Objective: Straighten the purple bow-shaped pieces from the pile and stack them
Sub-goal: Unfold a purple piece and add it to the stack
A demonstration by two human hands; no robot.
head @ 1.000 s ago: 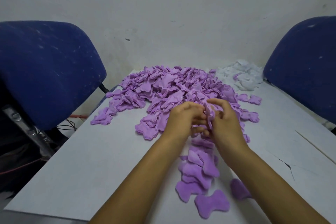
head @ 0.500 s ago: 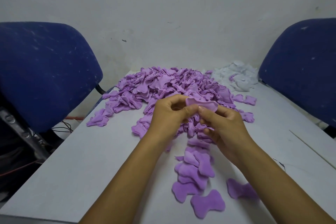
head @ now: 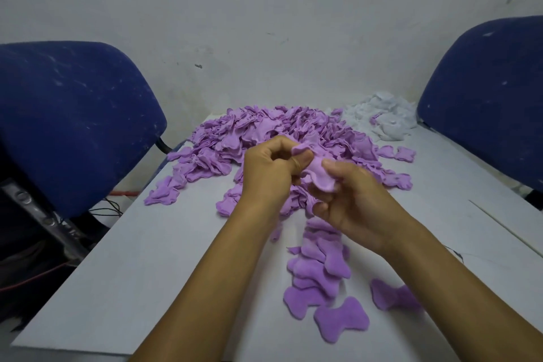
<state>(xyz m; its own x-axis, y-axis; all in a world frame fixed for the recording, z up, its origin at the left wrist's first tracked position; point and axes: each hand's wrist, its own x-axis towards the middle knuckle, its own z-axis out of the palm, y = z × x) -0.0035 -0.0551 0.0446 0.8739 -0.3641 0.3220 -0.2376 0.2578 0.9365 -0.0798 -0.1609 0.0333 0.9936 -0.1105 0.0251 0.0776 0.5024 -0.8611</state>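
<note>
A big pile of purple bow-shaped pieces [head: 264,138] covers the far middle of the grey table [head: 141,267]. Both hands hold one crumpled purple piece [head: 318,176] in the air just in front of the pile. My left hand [head: 270,176] pinches its left end with thumb and fingers. My right hand [head: 352,203] grips its right end, thumb on top. Below the hands lies a loose row of flattened purple pieces [head: 320,270] overlapping toward me, with two single pieces beside it, one [head: 340,319] at the front and one [head: 390,298] partly under my right forearm.
A smaller heap of white pieces [head: 382,117] sits at the far right of the table. Blue padded chairs stand at the left [head: 67,114] and right [head: 493,91]. A white wall is behind. Cables lie on the floor at the left [head: 108,209].
Both hands have lifted one piece out of the pile's front edge and turned it between the fingers; it now hangs more open between the two hands.
</note>
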